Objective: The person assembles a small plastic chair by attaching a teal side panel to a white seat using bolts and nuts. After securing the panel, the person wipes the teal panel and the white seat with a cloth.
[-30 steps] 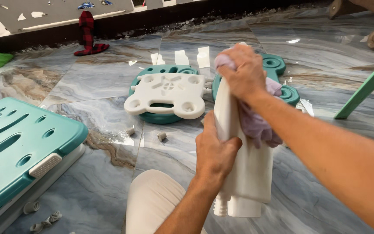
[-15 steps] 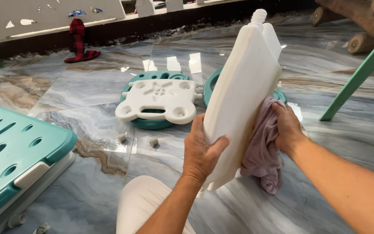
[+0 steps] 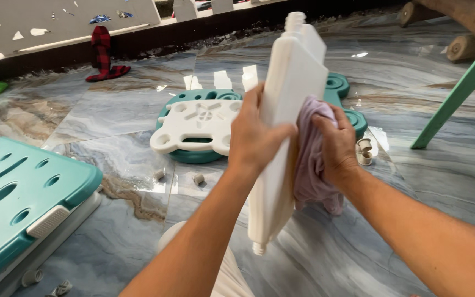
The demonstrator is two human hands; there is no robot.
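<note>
My left hand point(image 3: 258, 136) grips a tall white plastic panel point(image 3: 292, 88) by its near edge and holds it upright over the marble floor. A threaded peg sticks out at its top and another at its bottom. My right hand point(image 3: 336, 144) presses a crumpled pale purple cloth point(image 3: 310, 165) against the panel's right face, about halfway up. The cloth hangs down below my fingers.
A white moulded plate point(image 3: 196, 126) lies on a teal plastic piece point(image 3: 193, 155) ahead. A large teal perforated panel point(image 3: 20, 190) sits at the left. Behind my hands is another teal part point(image 3: 341, 88). Small white caps point(image 3: 364, 151), a green leg point(image 3: 460, 88) and a red cloth point(image 3: 103, 52) are around.
The white panel has been turned upright with its peg end swung from below to the top. My right hand with the cloth has moved from the panel's top down to its middle.
</note>
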